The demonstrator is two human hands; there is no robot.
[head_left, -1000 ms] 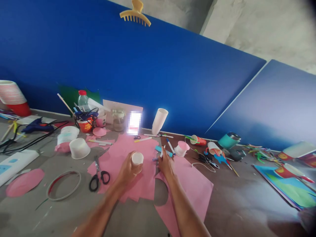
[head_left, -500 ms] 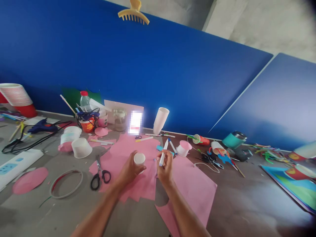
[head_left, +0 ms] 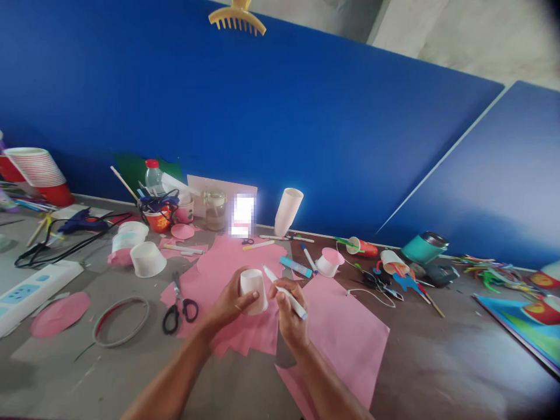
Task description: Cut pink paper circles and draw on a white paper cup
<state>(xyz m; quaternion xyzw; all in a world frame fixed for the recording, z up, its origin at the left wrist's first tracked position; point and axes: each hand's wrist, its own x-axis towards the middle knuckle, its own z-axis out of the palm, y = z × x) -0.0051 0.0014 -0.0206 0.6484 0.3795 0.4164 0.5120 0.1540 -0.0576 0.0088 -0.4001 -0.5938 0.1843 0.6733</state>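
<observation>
Swinging over comes the pen [head_left: 294, 302], pinched in the right hand [head_left: 292, 322], far end past the fingertips, just beside the cup [head_left: 252, 284]! Left hand [head_left: 230, 300], fingers curled round that cup, has tipped it, seemingly bringing its side within the pen's reach.

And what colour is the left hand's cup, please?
The cup is white, as the head view shows.

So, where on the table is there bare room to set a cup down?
The largest bare patch of table is between the big pink sheet and the coloured sheets at right. A smaller one lies between the grey ring and the left forearm. It is crowded along the blue partition; pink paper covers the middle, beneath the left hand.
</observation>
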